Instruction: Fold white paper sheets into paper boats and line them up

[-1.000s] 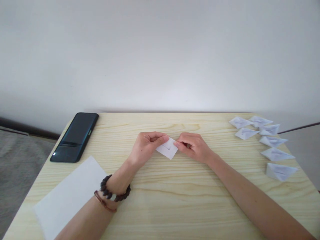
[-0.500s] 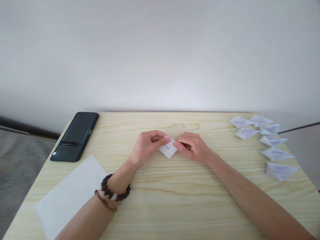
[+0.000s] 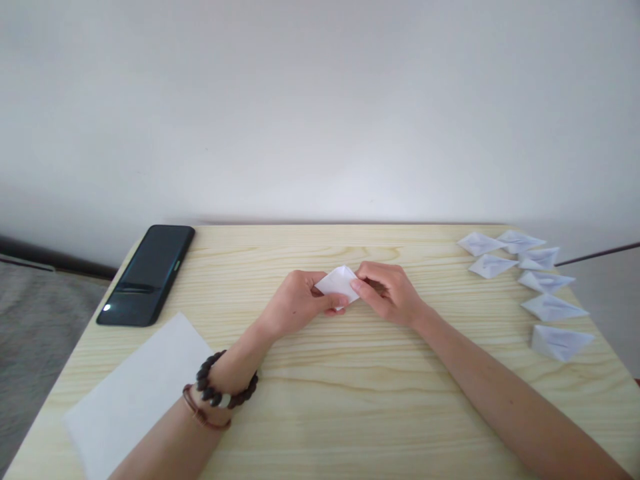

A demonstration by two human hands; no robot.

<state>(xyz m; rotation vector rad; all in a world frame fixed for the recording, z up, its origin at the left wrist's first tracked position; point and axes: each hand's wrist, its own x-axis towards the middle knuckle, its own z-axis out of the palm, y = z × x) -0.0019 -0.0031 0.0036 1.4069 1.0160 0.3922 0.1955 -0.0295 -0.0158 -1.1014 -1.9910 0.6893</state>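
Observation:
Between my hands is a small folded piece of white paper (image 3: 336, 280), roughly diamond-shaped, above the middle of the table. My left hand (image 3: 299, 301) grips its left and lower side, the thumb lying across the front near the bottom corner. At the right corner, my right hand (image 3: 387, 290) pinches the paper between thumb and curled fingers. The fingers behind the paper are partly hidden.
Several folded white paper boats (image 3: 545, 281) stand along the table's right side. White paper (image 3: 140, 387) lies at the left, partly under my left forearm. A black phone (image 3: 147, 273) rests at the back left. A pale wall (image 3: 320, 120) rises behind the wooden table (image 3: 320, 413).
My left thumb has shifted down from the paper's upper part to its lower corner. The paper has turned and now shows a smoother face. My right hand keeps its pinch at the right.

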